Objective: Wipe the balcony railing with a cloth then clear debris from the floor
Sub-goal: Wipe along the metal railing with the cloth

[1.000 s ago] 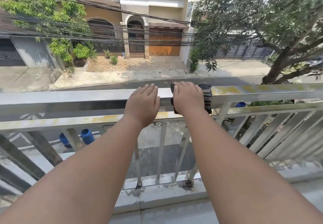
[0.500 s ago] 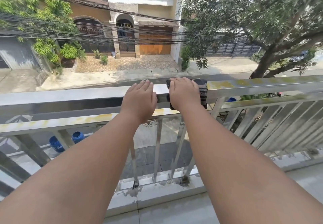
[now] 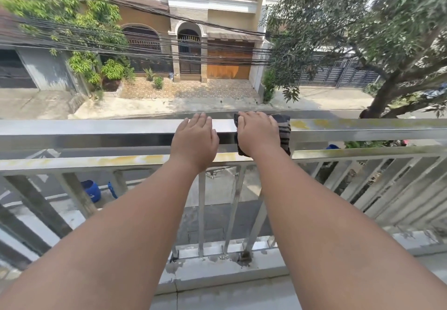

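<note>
A metal balcony railing [image 3: 96, 128] runs across the view, with yellowish stains on its top bar to the right and on the lower bar. My left hand [image 3: 196, 140] lies flat on the top bar, fingers draped over it, holding nothing. Just to its right, my right hand [image 3: 257, 135] presses a dark striped cloth [image 3: 284, 130] down over the top bar. The cloth's edge shows at the right of the hand and hangs a little below the bar.
Vertical balusters [image 3: 202, 213] stand below the bars, fixed into a chipped concrete curb [image 3: 217, 268] at the balcony's edge. A strip of grey floor [image 3: 217, 297] shows between my forearms. Beyond lie a street, houses, cables and a tree [image 3: 387, 31].
Both hands stay on the top bar close together; the cloth hand has shifted barely, if at all. The view has tilted slightly, so the railing sits differently in frame.
</note>
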